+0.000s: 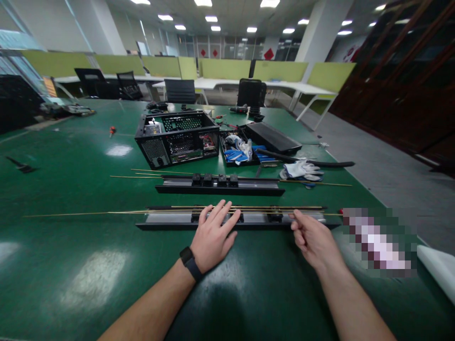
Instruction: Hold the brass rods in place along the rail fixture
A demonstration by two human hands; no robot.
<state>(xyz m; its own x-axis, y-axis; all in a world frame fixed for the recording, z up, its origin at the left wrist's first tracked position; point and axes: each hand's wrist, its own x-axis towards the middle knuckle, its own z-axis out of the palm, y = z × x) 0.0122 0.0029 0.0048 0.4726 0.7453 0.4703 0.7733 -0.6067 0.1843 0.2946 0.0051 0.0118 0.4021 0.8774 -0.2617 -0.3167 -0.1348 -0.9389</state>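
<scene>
A long black rail (170, 222) with black socket modules lies across the green table (71, 265) right in front of me. Thin brass rods (88, 213) run along its top and stick out far to the left. My left hand (212, 237) lies flat with fingers spread, its fingertips resting on the rail and rods near the middle; a black watch sits on the wrist. My right hand (313, 240) is at the rail's right part, fingers curled together in a pinch on the rods near a black module (274, 216).
A second black rail (220, 186) with several modules and more brass rods lies just behind. Farther back stand an open black computer case (177, 138), a tray of parts (237, 149), a flat black panel (272, 137), white gloves (301, 169) and a black hose (330, 164). The table's edge runs down the right.
</scene>
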